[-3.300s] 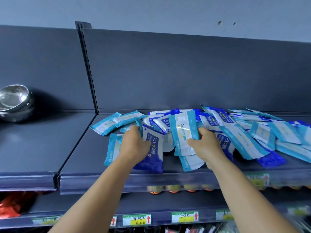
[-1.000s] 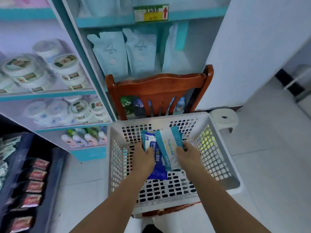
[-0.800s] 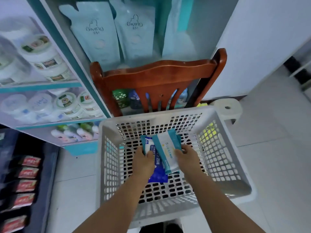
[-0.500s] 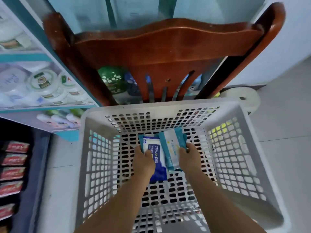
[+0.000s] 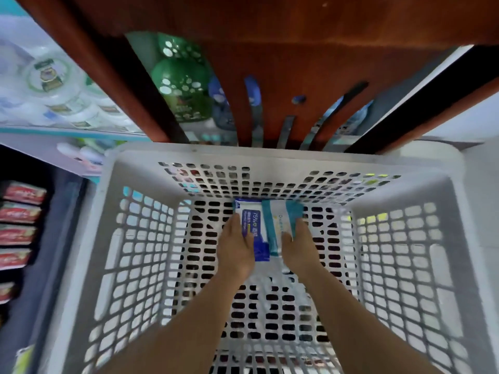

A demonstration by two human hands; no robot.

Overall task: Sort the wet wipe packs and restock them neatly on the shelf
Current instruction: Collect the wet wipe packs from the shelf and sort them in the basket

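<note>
Both my hands reach deep into a white perforated basket (image 5: 140, 238). My left hand (image 5: 236, 252) holds a dark blue wet wipe pack (image 5: 253, 228) printed "75%". Beside it, my right hand (image 5: 298, 247) holds a teal and white wet wipe pack (image 5: 278, 225). The two packs lie side by side low over the basket's floor, near its far wall. Whether they touch the floor I cannot tell. No other pack shows in the basket.
The basket sits on a brown wooden chair (image 5: 297, 63), its backrest close above the far rim. Behind it stand shelves with white tubs (image 5: 51, 85) and a green bottle (image 5: 181, 85). A dark shelf with red packets (image 5: 21, 211) runs along the left.
I turned from the dark shelf with the pile of packs to the basket. Both hands have lowered the two packs deeper into it, and the view has dropped closer.
</note>
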